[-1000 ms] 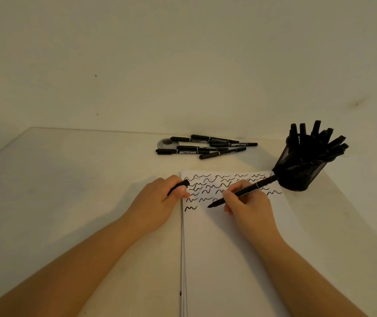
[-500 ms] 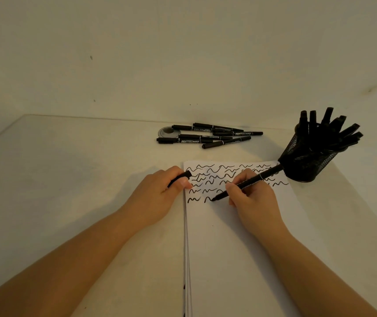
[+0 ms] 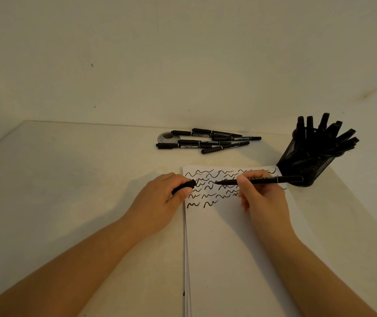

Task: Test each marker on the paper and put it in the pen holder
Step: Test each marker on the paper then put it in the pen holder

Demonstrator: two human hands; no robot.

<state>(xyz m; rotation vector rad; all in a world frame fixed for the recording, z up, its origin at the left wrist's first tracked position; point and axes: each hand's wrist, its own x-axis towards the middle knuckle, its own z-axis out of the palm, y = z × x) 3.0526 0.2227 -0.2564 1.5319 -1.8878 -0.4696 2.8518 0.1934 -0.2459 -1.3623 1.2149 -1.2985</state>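
Observation:
White paper (image 3: 233, 248) lies on the table, its top part covered with rows of black squiggles. My right hand (image 3: 264, 200) pinches an uncapped black marker (image 3: 263, 180), held nearly level above the paper with its tip pointing left. My left hand (image 3: 162, 202) grips the marker's black cap (image 3: 184, 187) at the paper's left edge, open end towards the tip. A black mesh pen holder (image 3: 306, 164) full of several black markers stands at the paper's top right corner. Several more black markers (image 3: 208, 140) lie in a loose pile at the table's back.
A small round grey object (image 3: 167, 137) sits at the left end of the marker pile. The wall rises right behind the table. The table's right edge (image 3: 365, 216) runs diagonally past the pen holder.
My right hand has lifted the marker off the paper and swung it level, tip towards the cap. A second squiggle now shows in the bottom row. The left hand has barely moved.

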